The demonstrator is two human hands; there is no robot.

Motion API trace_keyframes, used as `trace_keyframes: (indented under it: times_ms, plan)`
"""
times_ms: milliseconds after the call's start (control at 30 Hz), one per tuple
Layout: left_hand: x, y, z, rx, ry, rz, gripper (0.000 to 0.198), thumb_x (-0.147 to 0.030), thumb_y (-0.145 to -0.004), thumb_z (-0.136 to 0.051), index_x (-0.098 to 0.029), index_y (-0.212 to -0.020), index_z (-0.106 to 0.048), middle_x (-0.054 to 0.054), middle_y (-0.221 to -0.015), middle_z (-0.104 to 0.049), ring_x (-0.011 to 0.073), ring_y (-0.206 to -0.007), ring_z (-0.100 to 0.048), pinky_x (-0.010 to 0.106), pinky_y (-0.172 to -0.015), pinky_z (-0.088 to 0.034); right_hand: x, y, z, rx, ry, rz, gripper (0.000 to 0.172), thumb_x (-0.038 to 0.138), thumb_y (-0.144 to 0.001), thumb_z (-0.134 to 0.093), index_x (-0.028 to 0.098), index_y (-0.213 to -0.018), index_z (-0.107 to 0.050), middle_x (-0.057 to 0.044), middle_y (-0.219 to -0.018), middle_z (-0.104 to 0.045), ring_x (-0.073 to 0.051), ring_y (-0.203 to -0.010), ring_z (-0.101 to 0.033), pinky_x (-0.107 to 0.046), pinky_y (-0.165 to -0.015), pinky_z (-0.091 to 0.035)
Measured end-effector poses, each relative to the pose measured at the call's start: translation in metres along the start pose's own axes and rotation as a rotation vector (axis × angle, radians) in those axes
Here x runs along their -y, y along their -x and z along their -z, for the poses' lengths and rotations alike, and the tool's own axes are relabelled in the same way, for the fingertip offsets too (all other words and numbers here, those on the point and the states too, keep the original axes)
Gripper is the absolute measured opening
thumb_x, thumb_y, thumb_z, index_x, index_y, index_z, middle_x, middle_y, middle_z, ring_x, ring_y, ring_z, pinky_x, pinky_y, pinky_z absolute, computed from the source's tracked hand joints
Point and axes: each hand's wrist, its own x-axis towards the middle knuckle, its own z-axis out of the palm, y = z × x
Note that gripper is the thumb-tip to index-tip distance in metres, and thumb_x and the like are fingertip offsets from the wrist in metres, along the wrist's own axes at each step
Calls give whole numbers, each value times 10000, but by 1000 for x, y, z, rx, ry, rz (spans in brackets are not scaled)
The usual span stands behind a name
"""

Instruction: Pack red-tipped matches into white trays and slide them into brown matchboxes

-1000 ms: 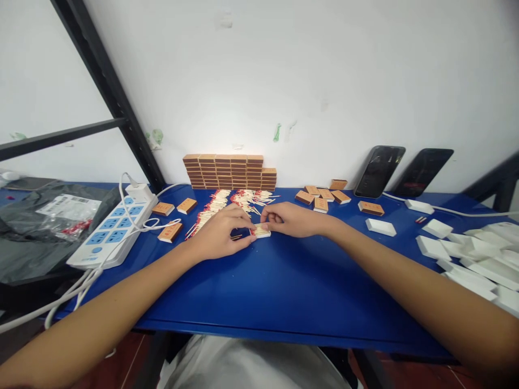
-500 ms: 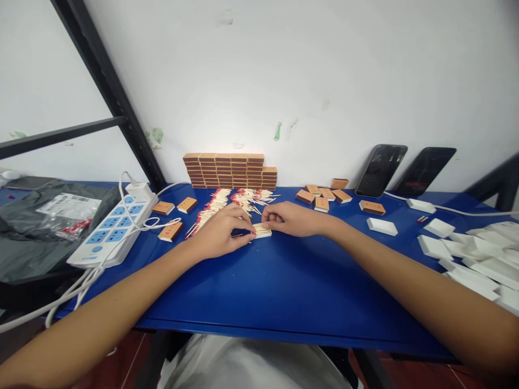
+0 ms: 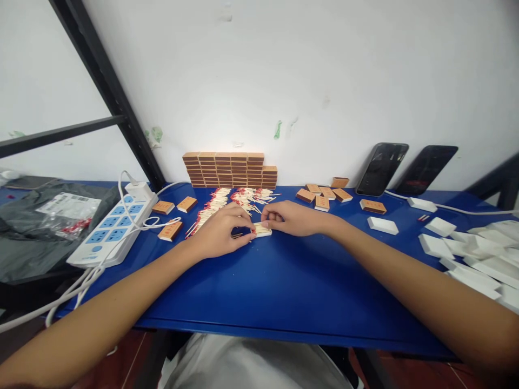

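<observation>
A small white matchbox tray (image 3: 264, 233) lies on the blue table between my two hands, with matches (image 3: 261, 226) lying lengthwise in it. My left hand (image 3: 225, 229) is closed at the tray's left end, thumb and fingertips gripping it by the red match heads. A couple of match sticks show under its palm. At the right end, my right hand (image 3: 290, 218) is closed, its thumb and forefinger pinching the tray's edge by the match ends; its other fingers are curled in. Beyond my left hand are piles of loose red-headed matches (image 3: 214, 204).
Stacked matchboxes (image 3: 227, 170) stand against the wall. Loose matchboxes (image 3: 322, 203) lie at the back right, others near the power strip (image 3: 117, 227). White trays (image 3: 478, 248) are heaped at the right. Two phones (image 3: 381, 168) lean on the wall. A grey bag (image 3: 36, 232) lies left.
Both hands stay at the tray almost unmoved. My right fingertips have shifted very slightly at the right end. The whole view has moved a little.
</observation>
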Motion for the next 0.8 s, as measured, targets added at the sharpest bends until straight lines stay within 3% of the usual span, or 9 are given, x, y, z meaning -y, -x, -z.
trace_keyframes:
  times_ms: [167,367,567,800]
  plan:
    - [0,-1,0,-12,-13,-1,110,-285,-957,-728,-218,-1019,-789,70,-997,-731,236,-980,-623,391,-896,-516,-5,-2,-1,-38,-15,22,432,544,-1063,-434,188,-897,-615,-45,-786,-672,-164,-677,-566,-294,-670,-394]
    - [-1,-2,0,-11,-5,9,103,-265,-958,-716,-214,-1014,-786,73,-983,-736,235,-968,-626,392,-879,-525,-12,-5,1,-78,-34,-34,463,552,-1081,-354,184,-932,-592,-47,-800,-673,-163,-688,-604,-296,-701,-424]
    - [-2,-1,0,-21,-3,4,116,-281,-964,-709,-222,-1015,-795,74,-981,-739,235,-955,-629,391,-859,-525,-14,-2,4,-38,-77,-17,490,664,-916,-638,188,-1032,-617,-21,-786,-665,-166,-692,-571,-298,-660,-435]
    - [1,-1,-1,-18,5,-12,129,-270,-965,-708,-236,-1022,-819,77,-1024,-745,239,-991,-635,410,-900,-530,-10,0,2,28,-93,-22,378,514,-857,-745,195,-1016,-620,-15,-796,-678,-162,-683,-600,-285,-610,-451]
